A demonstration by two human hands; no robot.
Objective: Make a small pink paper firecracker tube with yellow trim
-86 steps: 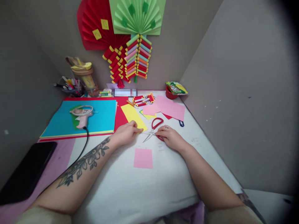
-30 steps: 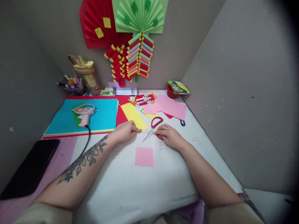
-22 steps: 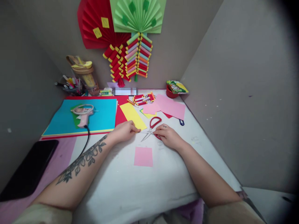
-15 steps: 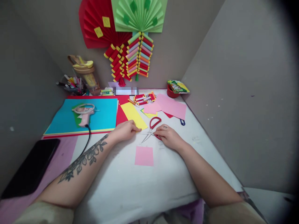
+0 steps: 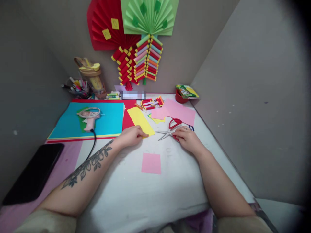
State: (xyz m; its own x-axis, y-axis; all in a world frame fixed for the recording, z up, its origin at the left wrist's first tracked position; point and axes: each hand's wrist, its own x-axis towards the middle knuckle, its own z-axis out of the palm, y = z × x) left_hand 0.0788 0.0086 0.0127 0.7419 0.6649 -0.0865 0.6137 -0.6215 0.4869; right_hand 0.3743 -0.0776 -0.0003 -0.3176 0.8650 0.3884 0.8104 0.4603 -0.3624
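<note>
My left hand [image 5: 133, 135] is closed at the lower end of a yellow paper strip [image 5: 139, 119], thumb and fingers on its near edge. The strip lies slantwise on the white table. To the right, my right hand [image 5: 187, 137] grips a pair of red-handled scissors [image 5: 175, 123] by one handle loop, partly hidden by my fingers. Their blades are spread and point left, close to the strip's lower corner. Nearer to me, apart from both hands, a small pink paper square [image 5: 151, 163] lies flat.
Blue sheets [image 5: 109, 119] bear a pink glue gun [image 5: 90, 121] with a black cord. A black phone-like slab [image 5: 34, 173] lies at left. Behind the scissors are pink paper pieces [image 5: 182, 111] and small paper rolls [image 5: 149, 103]. A red bowl [image 5: 181, 96] and a tumbler [image 5: 96, 81] stand at the back.
My right hand has carried the scissors to the right, away from the yellow strip, and their blades have swung to point more leftward. My left hand stays on the strip; the view has shifted slightly.
</note>
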